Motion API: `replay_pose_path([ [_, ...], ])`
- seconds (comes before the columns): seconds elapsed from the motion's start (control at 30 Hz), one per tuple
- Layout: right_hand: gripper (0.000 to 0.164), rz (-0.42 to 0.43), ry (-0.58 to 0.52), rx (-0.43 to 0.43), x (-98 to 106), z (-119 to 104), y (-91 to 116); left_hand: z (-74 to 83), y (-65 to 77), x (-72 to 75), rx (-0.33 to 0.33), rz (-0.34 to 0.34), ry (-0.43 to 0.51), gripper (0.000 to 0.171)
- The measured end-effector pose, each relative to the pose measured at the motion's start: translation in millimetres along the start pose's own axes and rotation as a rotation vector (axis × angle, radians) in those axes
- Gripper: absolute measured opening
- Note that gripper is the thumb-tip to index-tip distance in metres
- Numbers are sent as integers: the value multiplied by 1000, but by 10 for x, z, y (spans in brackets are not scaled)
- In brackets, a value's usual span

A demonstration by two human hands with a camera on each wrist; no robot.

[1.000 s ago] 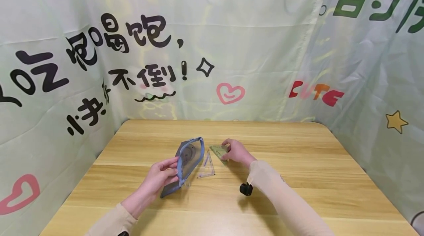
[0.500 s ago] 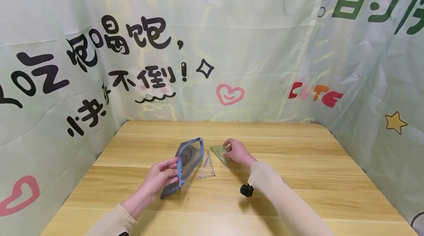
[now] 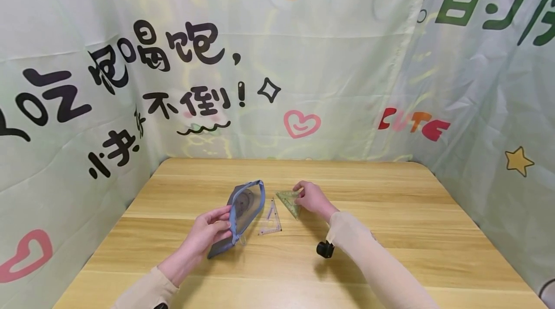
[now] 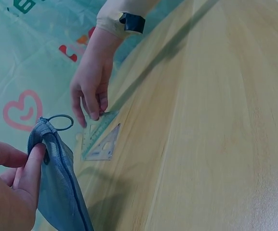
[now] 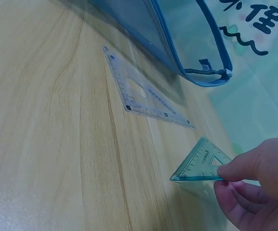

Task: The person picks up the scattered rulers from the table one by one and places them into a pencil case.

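Observation:
My left hand [image 3: 211, 228] grips the near side of a blue mesh zipper pouch [image 3: 248, 205], whose mouth gapes toward the right. A round dark shape, like a protractor, shows through its mesh. Between thumb and fingers, my right hand [image 3: 315, 199] pinches a green set square [image 5: 202, 163] by one edge, tilted close over the table. A clear set square [image 5: 141, 94] with purple markings lies flat on the table between the pouch and the green one. In the left wrist view, a zipper pull ring [image 4: 61, 122] sticks out from the pouch's top corner.
The wooden table [image 3: 390, 261] has cloth backdrops [image 3: 347, 82] with printed lettering along its back and sides. A small black camera [image 3: 325, 249] is worn under the right wrist.
The pouch in my left hand has shifted very slightly left. My right hand and the green set square have moved slightly right. The clear set square stays in place.

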State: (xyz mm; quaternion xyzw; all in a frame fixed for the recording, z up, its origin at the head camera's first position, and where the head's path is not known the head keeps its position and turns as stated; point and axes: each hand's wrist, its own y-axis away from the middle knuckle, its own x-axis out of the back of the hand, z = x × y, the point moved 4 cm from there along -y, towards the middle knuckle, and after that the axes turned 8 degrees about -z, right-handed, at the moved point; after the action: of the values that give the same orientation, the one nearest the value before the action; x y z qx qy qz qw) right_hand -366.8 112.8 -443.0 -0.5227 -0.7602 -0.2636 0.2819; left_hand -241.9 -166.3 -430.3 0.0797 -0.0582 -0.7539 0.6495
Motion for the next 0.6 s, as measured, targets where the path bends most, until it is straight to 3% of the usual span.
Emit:
replay_pose_path([
  [0.6,31,-12,-66,13,11,-28,29,41,-20,56,-8,23,-10,54],
])
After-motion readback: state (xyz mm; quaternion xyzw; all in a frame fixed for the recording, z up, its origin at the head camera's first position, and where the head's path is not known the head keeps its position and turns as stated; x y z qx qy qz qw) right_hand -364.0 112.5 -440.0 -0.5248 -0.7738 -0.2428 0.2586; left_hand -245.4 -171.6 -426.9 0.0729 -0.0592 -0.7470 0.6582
